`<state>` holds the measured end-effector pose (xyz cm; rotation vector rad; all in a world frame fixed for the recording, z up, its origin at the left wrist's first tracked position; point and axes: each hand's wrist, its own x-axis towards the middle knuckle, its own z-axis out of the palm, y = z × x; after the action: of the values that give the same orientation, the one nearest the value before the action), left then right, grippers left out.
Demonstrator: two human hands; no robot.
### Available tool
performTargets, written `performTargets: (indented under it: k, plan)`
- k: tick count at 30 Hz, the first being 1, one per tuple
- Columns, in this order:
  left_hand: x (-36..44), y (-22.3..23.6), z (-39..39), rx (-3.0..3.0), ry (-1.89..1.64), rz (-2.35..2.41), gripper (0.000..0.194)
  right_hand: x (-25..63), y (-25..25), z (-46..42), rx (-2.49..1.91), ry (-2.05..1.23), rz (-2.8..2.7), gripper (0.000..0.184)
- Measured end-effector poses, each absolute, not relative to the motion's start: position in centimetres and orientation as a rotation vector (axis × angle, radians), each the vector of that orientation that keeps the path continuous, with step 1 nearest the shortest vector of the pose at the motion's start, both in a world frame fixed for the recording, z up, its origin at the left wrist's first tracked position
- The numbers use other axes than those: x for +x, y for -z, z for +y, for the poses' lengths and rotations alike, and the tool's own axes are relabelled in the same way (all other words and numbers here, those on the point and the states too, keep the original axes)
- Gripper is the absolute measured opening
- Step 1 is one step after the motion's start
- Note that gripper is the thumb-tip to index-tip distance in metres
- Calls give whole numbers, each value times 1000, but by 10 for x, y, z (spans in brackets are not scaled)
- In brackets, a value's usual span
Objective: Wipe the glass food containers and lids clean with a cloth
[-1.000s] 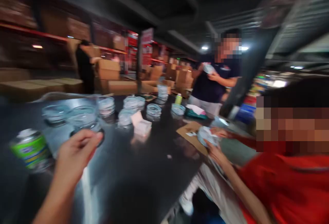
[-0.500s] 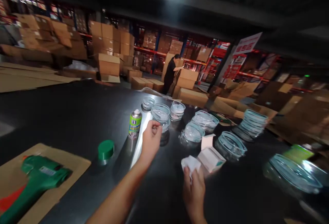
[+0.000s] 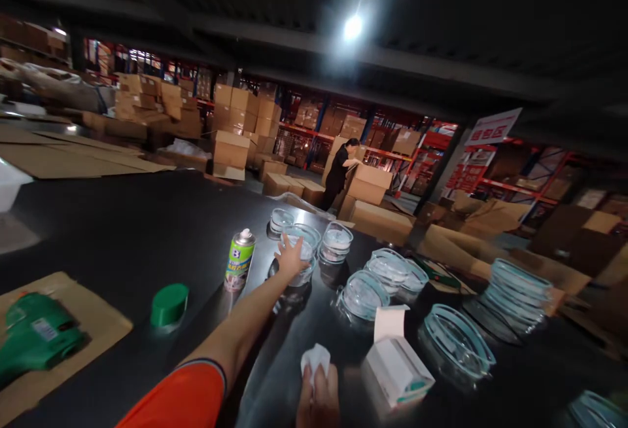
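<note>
My left hand (image 3: pixel 291 259) reaches out with fingers spread over a stack of clear glass lids or containers (image 3: pixel 305 235); whether it touches them I cannot tell. A crumpled white tissue (image 3: pixel 315 357) is pinched in my right hand (image 3: pixel 318 396), low over the dark table. Left of my left hand stands a green spray can (image 3: pixel 240 260) with a white nozzle. Its green cap (image 3: pixel 169 305) lies nearer to me. To the right of my right hand is an open white carton (image 3: pixel 400 369) with its flap up.
More glass pieces (image 3: pixel 364 294) stand across the right side, including a tall stack (image 3: pixel 519 294). A green glue gun (image 3: pixel 39 333) lies on cardboard (image 3: pixel 105 330) at left. Beyond the table are cardboard boxes (image 3: pixel 377 218) and a person in black (image 3: pixel 338 176).
My left hand has gone from a loosely closed pose to spread fingers over the glass stack. My right hand with the tissue has moved left, away from the carton. The view has shifted.
</note>
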<state>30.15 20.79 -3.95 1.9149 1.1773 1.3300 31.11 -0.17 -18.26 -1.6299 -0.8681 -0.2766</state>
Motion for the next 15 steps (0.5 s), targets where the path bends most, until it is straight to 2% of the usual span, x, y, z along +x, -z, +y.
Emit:
performTargets:
  k: [4,9,15]
  plan:
    - [299,50,207,1983,-1367,1095,32,318,185,-1,-1591,280,-792,50]
    - [274,59,165,2065,-1570,864,53,324,168,-7,-1544,229,-554,52]
    - [229,54,85,2015,-1896,483,63,310,127,-16,-1372,165,-378,43]
